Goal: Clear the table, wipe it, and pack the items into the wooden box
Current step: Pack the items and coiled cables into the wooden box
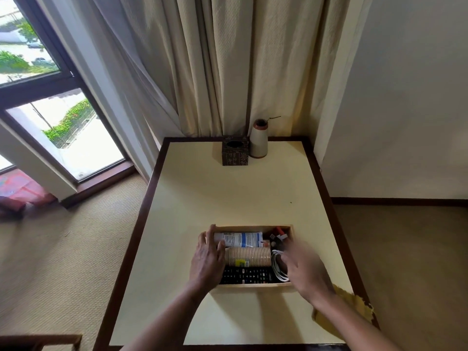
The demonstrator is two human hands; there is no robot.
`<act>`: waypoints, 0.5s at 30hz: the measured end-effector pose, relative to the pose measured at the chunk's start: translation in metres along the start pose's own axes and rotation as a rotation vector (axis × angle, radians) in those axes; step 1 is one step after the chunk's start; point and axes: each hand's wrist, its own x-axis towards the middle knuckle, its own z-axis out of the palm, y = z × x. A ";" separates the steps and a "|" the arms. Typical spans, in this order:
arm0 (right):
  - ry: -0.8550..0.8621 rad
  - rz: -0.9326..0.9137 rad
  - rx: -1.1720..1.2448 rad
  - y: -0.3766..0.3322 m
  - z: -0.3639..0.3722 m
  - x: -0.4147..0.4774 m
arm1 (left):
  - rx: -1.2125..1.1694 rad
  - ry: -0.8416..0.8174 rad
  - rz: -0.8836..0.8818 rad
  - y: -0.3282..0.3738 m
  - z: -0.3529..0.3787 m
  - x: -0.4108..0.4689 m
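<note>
A single head-worn wide-angle view looks forward and steeply down, close above the table (192,198).

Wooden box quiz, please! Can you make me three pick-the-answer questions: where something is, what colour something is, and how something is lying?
1. Where is the yellow cloth? A on a chair; B on the table, near right corner; C on the windowsill.
2. What colour is the cable in the wooden box? A green; B black; C white.
3. How do the paper cups lie? A stacked, on their side; B standing upright; C scattered about.
Answers: B, it lies at the table's edge; C, white loops show at the box's right end; A, the stack lies sideways.
</note>
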 end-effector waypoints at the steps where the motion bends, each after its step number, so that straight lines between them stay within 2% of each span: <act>1: 0.018 0.015 0.063 0.001 -0.003 0.000 | -0.004 0.002 -0.001 -0.001 0.001 -0.001; 5: 0.076 0.068 0.207 0.005 -0.006 -0.002 | -0.160 0.010 -0.108 -0.006 0.001 -0.010; 8: 0.079 0.183 0.389 0.012 0.003 -0.005 | -0.281 0.016 -0.204 -0.017 0.005 -0.021; 12: -0.003 0.309 0.624 0.022 0.015 -0.007 | -0.431 0.010 -0.240 -0.007 0.007 -0.039; 15: -0.017 0.375 0.667 0.025 0.022 -0.010 | -0.480 0.025 -0.278 -0.009 0.010 -0.040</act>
